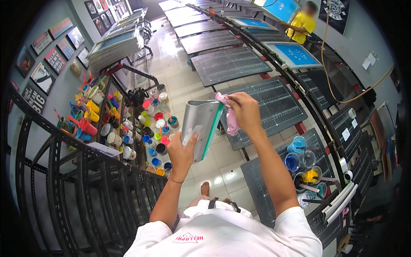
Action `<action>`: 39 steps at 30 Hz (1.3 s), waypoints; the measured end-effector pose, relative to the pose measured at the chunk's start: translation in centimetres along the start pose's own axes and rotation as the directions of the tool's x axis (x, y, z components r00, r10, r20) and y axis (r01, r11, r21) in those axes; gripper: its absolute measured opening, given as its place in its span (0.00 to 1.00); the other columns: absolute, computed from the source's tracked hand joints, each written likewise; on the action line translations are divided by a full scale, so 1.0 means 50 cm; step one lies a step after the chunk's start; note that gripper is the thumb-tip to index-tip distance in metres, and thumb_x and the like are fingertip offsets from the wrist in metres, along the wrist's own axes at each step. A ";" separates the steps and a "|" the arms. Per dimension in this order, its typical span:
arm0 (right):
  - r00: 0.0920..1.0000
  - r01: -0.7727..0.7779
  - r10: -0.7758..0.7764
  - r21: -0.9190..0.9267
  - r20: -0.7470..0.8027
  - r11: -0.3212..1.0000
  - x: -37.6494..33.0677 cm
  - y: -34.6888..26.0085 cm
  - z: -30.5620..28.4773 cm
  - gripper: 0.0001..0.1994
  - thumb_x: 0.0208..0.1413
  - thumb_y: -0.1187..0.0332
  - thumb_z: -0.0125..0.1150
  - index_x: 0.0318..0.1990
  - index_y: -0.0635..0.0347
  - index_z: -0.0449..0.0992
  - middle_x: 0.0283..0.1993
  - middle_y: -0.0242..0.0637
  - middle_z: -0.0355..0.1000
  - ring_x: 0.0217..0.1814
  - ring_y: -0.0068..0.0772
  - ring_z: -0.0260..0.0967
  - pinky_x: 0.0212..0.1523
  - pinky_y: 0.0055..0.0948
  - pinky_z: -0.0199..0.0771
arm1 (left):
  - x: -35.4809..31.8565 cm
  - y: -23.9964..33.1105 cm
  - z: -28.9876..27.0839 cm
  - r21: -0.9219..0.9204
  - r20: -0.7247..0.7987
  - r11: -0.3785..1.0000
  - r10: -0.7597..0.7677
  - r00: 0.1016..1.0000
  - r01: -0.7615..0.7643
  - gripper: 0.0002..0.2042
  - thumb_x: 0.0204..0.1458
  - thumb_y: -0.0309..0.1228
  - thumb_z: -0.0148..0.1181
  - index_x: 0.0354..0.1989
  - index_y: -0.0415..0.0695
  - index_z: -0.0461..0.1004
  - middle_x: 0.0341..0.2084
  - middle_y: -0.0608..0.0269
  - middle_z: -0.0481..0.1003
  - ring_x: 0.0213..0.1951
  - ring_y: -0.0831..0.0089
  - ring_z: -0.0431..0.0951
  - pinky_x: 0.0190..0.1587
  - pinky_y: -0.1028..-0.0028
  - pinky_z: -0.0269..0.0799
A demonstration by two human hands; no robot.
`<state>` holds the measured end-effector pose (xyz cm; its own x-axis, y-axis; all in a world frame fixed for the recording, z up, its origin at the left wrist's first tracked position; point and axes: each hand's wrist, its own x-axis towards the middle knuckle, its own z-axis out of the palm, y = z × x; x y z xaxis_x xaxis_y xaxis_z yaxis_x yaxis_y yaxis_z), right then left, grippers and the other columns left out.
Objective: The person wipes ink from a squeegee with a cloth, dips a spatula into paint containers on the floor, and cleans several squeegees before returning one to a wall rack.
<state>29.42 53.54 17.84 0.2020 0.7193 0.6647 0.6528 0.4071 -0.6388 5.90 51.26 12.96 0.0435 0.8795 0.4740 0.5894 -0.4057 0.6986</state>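
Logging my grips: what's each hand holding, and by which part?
Left hand: silver squeegee, by the side opposite its green blade. Right hand: pink rag, by its upper part.

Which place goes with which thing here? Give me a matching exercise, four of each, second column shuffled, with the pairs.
Things
1. green-edged squeegee
2. pink cloth
3. cup of yellow ink
4. framed posters

Places
A. on the left wall
B. in the left hand
C. on a black board
D. in the right hand

Pairs: 1-B, 2-D, 3-C, 4-A
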 end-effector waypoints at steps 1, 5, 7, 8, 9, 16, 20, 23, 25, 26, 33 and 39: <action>0.998 -0.064 0.064 -0.004 0.026 0.998 -0.005 0.013 -0.005 0.08 0.51 0.71 0.61 0.38 0.63 0.80 0.36 0.44 0.76 0.35 0.43 0.74 0.39 0.33 0.73 | -0.006 -0.004 -0.005 -0.048 -0.025 0.999 -0.023 0.999 0.022 0.19 0.50 0.42 0.63 0.35 0.34 0.73 0.24 0.49 0.76 0.27 0.60 0.77 0.32 0.65 0.69; 0.937 -0.335 0.350 0.288 0.002 0.897 -0.006 -0.031 0.001 0.08 0.52 0.72 0.60 0.37 0.65 0.79 0.36 0.42 0.77 0.36 0.34 0.76 0.38 0.27 0.73 | -0.007 -0.040 -0.017 -0.064 -0.049 0.997 -0.036 0.998 0.033 0.20 0.50 0.42 0.62 0.37 0.34 0.73 0.25 0.49 0.77 0.28 0.62 0.77 0.33 0.66 0.69; 0.999 -0.051 0.053 0.148 -0.009 0.988 -0.006 -0.041 0.016 0.08 0.52 0.71 0.60 0.38 0.64 0.80 0.35 0.40 0.77 0.36 0.29 0.75 0.37 0.25 0.73 | 0.003 -0.043 -0.020 0.001 -0.020 1.000 0.007 1.000 -0.007 0.20 0.51 0.42 0.62 0.39 0.34 0.73 0.26 0.49 0.77 0.30 0.63 0.78 0.34 0.66 0.70; 1.000 -0.010 0.009 0.082 0.017 0.997 -0.002 -0.031 0.023 0.08 0.53 0.71 0.60 0.38 0.63 0.80 0.35 0.39 0.76 0.35 0.28 0.74 0.37 0.25 0.72 | 0.007 -0.040 -0.026 0.032 -0.006 0.999 0.026 1.000 -0.025 0.20 0.51 0.42 0.62 0.40 0.34 0.73 0.27 0.50 0.77 0.30 0.63 0.78 0.35 0.67 0.70; 0.998 0.033 -0.034 0.016 0.048 0.999 0.000 -0.018 0.032 0.08 0.53 0.71 0.60 0.39 0.62 0.80 0.34 0.38 0.76 0.35 0.27 0.74 0.37 0.24 0.72 | 0.010 -0.037 -0.032 0.063 0.007 0.997 0.041 0.999 -0.042 0.20 0.51 0.42 0.62 0.41 0.34 0.74 0.28 0.50 0.77 0.31 0.64 0.78 0.36 0.67 0.70; 0.944 -0.271 0.325 0.422 -0.060 0.865 -0.009 -0.043 0.093 0.09 0.50 0.71 0.63 0.37 0.68 0.78 0.33 0.39 0.77 0.33 0.24 0.73 0.35 0.23 0.71 | 0.041 -0.041 -0.006 -0.275 -0.080 0.957 -0.119 0.990 0.092 0.21 0.52 0.44 0.61 0.36 0.32 0.72 0.25 0.48 0.76 0.28 0.60 0.77 0.34 0.66 0.70; 0.964 -0.244 0.254 0.118 -0.077 0.963 -0.028 -0.065 0.116 0.07 0.49 0.73 0.63 0.33 0.67 0.77 0.29 0.38 0.76 0.29 0.23 0.71 0.31 0.23 0.69 | 0.056 0.007 -0.012 -0.299 -0.091 0.950 -0.117 0.989 0.085 0.21 0.54 0.44 0.59 0.35 0.32 0.73 0.25 0.48 0.77 0.27 0.61 0.77 0.34 0.67 0.70; 0.969 -0.228 0.237 0.111 -0.073 0.967 -0.083 -0.053 0.132 0.06 0.49 0.73 0.63 0.32 0.68 0.77 0.28 0.38 0.76 0.27 0.20 0.69 0.30 0.23 0.68 | 0.074 0.008 -0.020 -0.268 -0.063 0.958 -0.118 0.991 0.097 0.21 0.54 0.44 0.58 0.35 0.33 0.73 0.24 0.49 0.77 0.27 0.63 0.77 0.34 0.67 0.70; 0.967 -0.222 0.235 0.127 -0.102 0.967 -0.072 -0.066 0.133 0.07 0.49 0.71 0.63 0.32 0.66 0.77 0.27 0.41 0.75 0.27 0.26 0.70 0.29 0.25 0.68 | 0.076 0.003 -0.019 -0.302 -0.019 0.944 -0.141 0.990 0.129 0.21 0.55 0.44 0.57 0.36 0.33 0.73 0.24 0.49 0.77 0.27 0.64 0.77 0.34 0.67 0.70; 0.962 -0.230 0.243 0.114 -0.121 0.966 -0.039 -0.066 0.128 0.07 0.49 0.70 0.63 0.32 0.64 0.78 0.27 0.43 0.75 0.27 0.31 0.71 0.29 0.27 0.68 | 0.074 -0.001 -0.011 -0.347 0.007 0.926 -0.159 0.987 0.152 0.21 0.55 0.44 0.57 0.36 0.33 0.73 0.24 0.50 0.77 0.27 0.65 0.77 0.34 0.67 0.70; 0.986 -0.121 0.114 -0.052 -0.120 0.991 0.021 -0.078 0.133 0.07 0.50 0.69 0.62 0.31 0.65 0.77 0.23 0.40 0.73 0.24 0.26 0.69 0.28 0.25 0.67 | 0.094 0.011 -0.025 -0.365 0.049 0.912 -0.182 0.982 0.187 0.23 0.57 0.44 0.54 0.44 0.31 0.72 0.31 0.53 0.77 0.33 0.69 0.74 0.41 0.70 0.68; 0.966 -0.253 0.252 -0.003 -0.057 0.967 -0.010 -0.116 0.119 0.07 0.49 0.68 0.63 0.29 0.64 0.76 0.23 0.42 0.73 0.23 0.34 0.73 0.27 0.29 0.68 | 0.091 -0.001 -0.013 -0.393 0.052 0.899 -0.189 0.981 0.194 0.22 0.57 0.45 0.55 0.40 0.32 0.73 0.27 0.53 0.77 0.31 0.68 0.75 0.38 0.70 0.69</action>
<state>21.19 54.17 18.93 0.4018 0.7651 0.5031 0.5827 0.2102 -0.7850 5.53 55.12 15.44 -0.0265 0.9519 0.3051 0.2217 -0.2920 0.9304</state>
